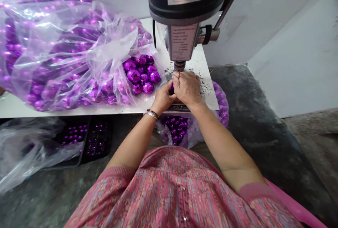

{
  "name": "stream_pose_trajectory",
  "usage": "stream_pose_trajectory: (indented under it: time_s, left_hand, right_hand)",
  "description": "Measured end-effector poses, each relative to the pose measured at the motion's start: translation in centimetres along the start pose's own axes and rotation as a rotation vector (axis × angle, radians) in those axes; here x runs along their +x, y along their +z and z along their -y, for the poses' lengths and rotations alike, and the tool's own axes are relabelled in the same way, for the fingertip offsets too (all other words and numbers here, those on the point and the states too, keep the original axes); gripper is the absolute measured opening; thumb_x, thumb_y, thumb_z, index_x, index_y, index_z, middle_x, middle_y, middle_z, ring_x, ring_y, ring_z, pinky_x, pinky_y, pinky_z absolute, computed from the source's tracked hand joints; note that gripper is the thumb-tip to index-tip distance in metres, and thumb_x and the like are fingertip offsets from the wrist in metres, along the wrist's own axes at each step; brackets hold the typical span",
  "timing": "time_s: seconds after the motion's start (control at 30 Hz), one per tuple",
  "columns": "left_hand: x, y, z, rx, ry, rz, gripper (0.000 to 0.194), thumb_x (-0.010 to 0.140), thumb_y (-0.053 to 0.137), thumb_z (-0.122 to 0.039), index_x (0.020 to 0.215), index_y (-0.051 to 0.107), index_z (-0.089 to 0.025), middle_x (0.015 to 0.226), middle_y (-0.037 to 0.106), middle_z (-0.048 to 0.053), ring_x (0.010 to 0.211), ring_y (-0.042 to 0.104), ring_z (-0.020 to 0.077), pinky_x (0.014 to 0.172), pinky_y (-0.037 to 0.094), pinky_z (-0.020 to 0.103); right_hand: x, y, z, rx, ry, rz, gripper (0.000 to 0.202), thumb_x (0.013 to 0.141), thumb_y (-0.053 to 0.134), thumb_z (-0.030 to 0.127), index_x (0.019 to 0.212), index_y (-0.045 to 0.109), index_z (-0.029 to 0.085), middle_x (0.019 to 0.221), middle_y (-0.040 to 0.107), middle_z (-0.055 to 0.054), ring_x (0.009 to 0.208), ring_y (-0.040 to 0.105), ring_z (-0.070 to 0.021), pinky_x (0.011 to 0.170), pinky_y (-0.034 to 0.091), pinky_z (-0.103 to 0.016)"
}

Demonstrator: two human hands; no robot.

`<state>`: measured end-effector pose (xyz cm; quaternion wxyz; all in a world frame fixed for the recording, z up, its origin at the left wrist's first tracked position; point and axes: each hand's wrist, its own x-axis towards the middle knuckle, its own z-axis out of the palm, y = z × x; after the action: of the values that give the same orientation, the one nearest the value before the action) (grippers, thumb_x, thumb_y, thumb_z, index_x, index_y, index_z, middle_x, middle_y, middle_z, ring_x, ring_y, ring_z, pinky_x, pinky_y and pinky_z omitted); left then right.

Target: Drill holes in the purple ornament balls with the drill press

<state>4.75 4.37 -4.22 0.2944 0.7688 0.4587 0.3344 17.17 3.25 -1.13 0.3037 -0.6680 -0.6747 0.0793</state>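
Under the chuck of a bench drill point(182, 41), my two hands come together at the drill's base. A sliver of a shiny purple ball point(172, 89) shows between them; most of it is hidden. My left hand point(165, 96) is closed on the ball from the left, a bracelet at its wrist. Curled over it from the right is my right hand point(188, 86), also closed, its fingertips close below the chuck. Whether the drill bit touches the ball cannot be seen. Dark shavings point(204, 83) lie scattered around the base.
On the white table point(124, 110), a large clear bag point(66, 48) of purple balls lies at the left, with loose faceted balls point(144, 76) at its mouth. Another bag of purple balls point(176, 129) sits below the front edge. Black crates point(95, 140) stand at lower left.
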Motion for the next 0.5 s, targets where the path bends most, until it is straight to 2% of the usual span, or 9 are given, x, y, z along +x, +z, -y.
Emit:
stream_pose_trajectory:
  time_s: [0.17,0.27,0.4,0.5]
  left_hand:
    - [-0.01,0.03,0.17,0.006,-0.001,-0.006,0.06,0.077,0.072,-0.027,0.134,0.059,-0.017,0.122,0.071,0.011,0.116,0.063,0.0258,0.101,0.048,0.036]
    - [-0.04,0.05,0.22,0.017,-0.018,-0.009,0.059,0.077,0.072,-0.027,0.134,0.06,-0.018,0.119,0.072,0.01,0.11,0.065,0.0248,0.096,0.05,0.034]
    - [-0.11,-0.02,-0.01,-0.01,-0.014,0.006,0.051,0.079,0.071,-0.027,0.128,0.064,-0.017,0.119,0.072,0.009,0.105,0.066,0.0228,0.092,0.051,0.031]
    - [-0.14,-0.08,-0.25,-0.02,-0.009,0.009,0.05,0.079,0.071,-0.027,0.127,0.063,-0.016,0.119,0.072,0.01,0.103,0.066,0.0228,0.093,0.051,0.033]
  right_hand:
    - [-0.05,0.16,0.05,-0.022,0.006,0.001,0.053,0.1,0.025,0.047,0.127,0.062,0.021,0.118,0.064,-0.009,0.117,0.051,-0.0195,0.108,0.036,-0.04]
    - [-0.14,0.19,0.06,-0.038,0.015,-0.011,0.056,0.1,0.025,0.05,0.131,0.058,0.019,0.117,0.063,-0.012,0.117,0.052,-0.0199,0.106,0.038,-0.04]
    - [0.0,0.39,-0.02,-0.062,-0.002,-0.077,0.058,0.098,0.025,0.054,0.117,0.061,0.012,0.108,0.063,-0.015,0.116,0.052,-0.0202,0.103,0.04,-0.038]
    - [0.32,0.79,-0.26,-0.093,-0.049,-0.15,0.057,0.1,0.019,0.049,0.107,0.061,0.011,0.103,0.062,-0.015,0.113,0.051,-0.0187,0.102,0.039,-0.037]
